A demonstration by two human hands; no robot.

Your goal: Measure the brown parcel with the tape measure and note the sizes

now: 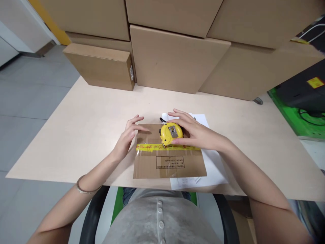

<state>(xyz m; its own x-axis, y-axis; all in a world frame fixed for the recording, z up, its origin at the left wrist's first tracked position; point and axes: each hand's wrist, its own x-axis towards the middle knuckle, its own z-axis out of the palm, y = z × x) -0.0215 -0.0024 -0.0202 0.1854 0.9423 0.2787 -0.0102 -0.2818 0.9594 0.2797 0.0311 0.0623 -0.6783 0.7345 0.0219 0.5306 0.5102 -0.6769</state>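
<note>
A flat cardboard box [175, 164] lies on the table in front of me, over a white sheet of paper [213, 166]. A yellow tape measure [170, 133] sits on the box, its yellow blade [149, 147] pulled out leftward across it. My right hand [195, 132] wraps round the tape measure's case from the right. My left hand [129, 135] rests with spread fingers on the box's left edge, at the blade's end.
The light wooden table [76, 135] carries a stack of large cardboard boxes [177, 57] along its far side, with a smaller box [101, 66] at the back left. A green and black machine [304, 108] stands to the right. I sit in a black chair [93, 217].
</note>
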